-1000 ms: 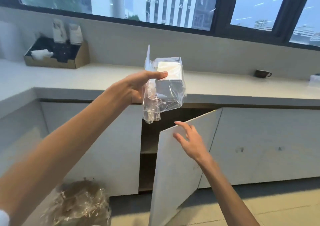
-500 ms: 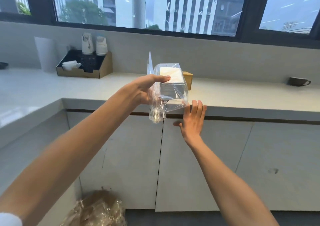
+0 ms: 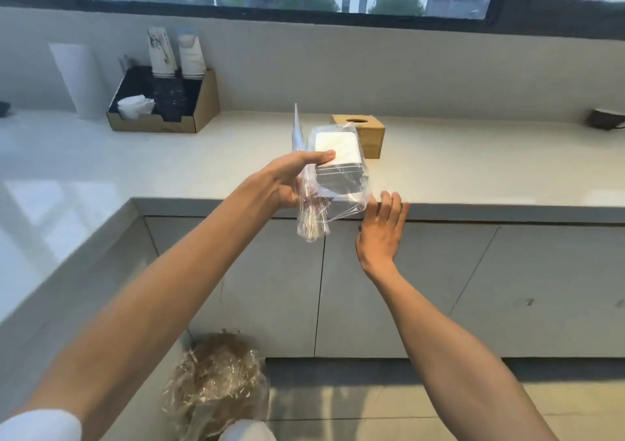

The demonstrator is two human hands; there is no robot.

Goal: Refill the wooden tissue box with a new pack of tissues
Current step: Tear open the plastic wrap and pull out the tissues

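Left hand (image 3: 291, 180) grips tissue pack (image 3: 338, 166) above table (image 3: 203, 166) edge; right hand (image 3: 380, 230) open, fingers spread, empty. Wooden tissue box (image 3: 363, 136) sits just behind. Pack looks light, soft; loose film likely slippery, so hold the block's sides.

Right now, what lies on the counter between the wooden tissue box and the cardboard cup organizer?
In the head view, the stretch of counter between the wooden tissue box and the cardboard organizer is bare.
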